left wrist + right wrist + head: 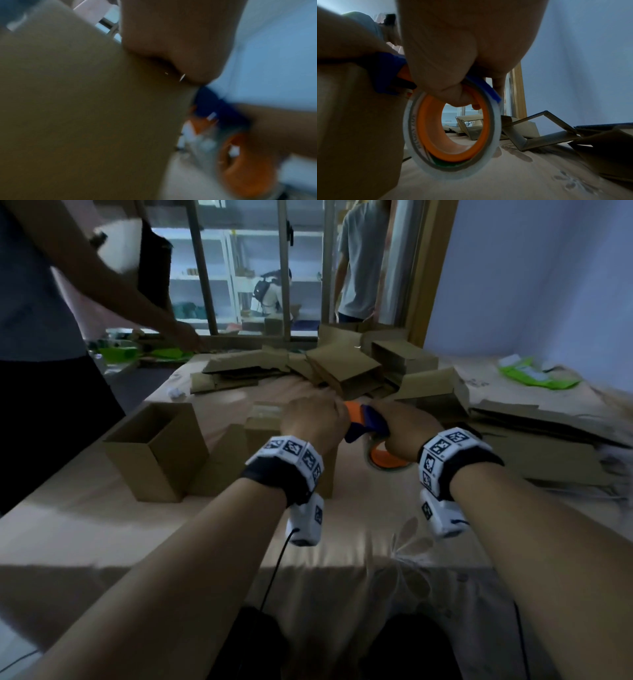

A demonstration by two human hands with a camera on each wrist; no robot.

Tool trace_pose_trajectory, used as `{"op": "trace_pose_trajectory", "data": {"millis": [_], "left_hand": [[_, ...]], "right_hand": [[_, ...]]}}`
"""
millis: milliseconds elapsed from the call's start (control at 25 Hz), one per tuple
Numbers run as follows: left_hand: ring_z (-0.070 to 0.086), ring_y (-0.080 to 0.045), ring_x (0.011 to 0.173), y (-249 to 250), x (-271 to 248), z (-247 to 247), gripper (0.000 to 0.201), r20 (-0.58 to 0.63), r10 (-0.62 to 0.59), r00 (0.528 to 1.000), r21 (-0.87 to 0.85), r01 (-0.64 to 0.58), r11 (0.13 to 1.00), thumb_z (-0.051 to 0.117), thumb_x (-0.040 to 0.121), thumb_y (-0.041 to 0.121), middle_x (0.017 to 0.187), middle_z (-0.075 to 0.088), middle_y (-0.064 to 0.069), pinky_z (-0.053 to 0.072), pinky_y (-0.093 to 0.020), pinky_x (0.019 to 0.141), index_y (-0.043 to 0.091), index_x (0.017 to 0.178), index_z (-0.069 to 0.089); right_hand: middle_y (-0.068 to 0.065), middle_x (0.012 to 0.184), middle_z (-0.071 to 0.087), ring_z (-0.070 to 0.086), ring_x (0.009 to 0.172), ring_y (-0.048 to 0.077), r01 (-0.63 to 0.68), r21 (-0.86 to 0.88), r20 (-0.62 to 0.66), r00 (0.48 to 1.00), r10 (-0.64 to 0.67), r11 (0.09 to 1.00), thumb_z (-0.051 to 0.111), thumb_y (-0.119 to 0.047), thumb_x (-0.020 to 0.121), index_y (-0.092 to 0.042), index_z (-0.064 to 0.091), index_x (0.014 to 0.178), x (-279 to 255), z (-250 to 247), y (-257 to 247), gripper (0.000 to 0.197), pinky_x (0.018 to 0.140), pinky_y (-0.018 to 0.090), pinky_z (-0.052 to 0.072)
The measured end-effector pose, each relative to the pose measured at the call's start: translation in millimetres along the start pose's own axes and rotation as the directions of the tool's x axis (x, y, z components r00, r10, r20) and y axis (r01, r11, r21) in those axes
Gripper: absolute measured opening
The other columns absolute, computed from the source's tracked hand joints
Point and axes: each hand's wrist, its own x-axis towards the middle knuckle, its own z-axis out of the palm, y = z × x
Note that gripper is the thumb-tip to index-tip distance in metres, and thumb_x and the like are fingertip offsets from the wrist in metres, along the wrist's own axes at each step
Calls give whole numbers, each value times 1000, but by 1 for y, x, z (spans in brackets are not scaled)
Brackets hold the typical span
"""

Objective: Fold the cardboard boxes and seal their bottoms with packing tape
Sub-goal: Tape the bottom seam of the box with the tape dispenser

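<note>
**Tape dispenser held at the upturned box**

The right hand [409, 428] has its fingers curled round a blue-and-orange tape dispenser [368, 424], one finger hooked through the orange core of the clear tape roll [452, 136]. The dispenser's nose points toward 9 o'clock, against the top edge of a small cardboard box [270, 422] standing at the middle of the bed [342, 535], which is spread with a pale pink flowered sheet.

The left hand [313, 419] lies on top of that box, just at 9 o'clock of the dispenser; the wrist view is blurred, so whether its fingers grip or merely press I cannot tell. A strip of clear tape [265, 409] shows on the box's upper face.

At 9 o'clock of this box, just beside it, stands an open box [157, 450], mouth upward. Toward 12 and 1 o'clock lies a heap of flattened and half-folded cartons [339, 364]. A green packet [537, 376] sits at 2 o'clock. Another person's arm [144, 302] reaches in from 10 o'clock.
</note>
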Motion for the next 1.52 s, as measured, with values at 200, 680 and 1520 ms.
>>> {"op": "trace_pose_trajectory", "data": {"millis": [200,680,1520], "left_hand": [[61,-34,88,-4,2,15,34,21,160,987,240,-160,957,31,96,24,93,66,-15,40,-43,87,8,95,61],[46,-32,126,3,8,12,49,172,-127,977,280,75,957,21,100,37,138,50,-13,28,-48,110,16,132,52],[45,-29,125,-16,16,19,68,145,-48,988,221,15,975,23,89,66,135,53,-10,29,-48,102,21,131,52]], "right_hand": [[6,121,58,60,103,28,40,83,-19,999,-39,996,62,-9,82,-31,39,136,-12,-4,15,63,80,38,48],[8,141,49,53,123,28,-22,136,86,996,11,990,63,0,79,-33,22,152,5,-1,34,90,98,43,47],[5,136,51,55,116,25,-67,-43,67,995,70,997,70,-11,81,-31,26,150,-9,-4,54,84,95,42,48]]}}
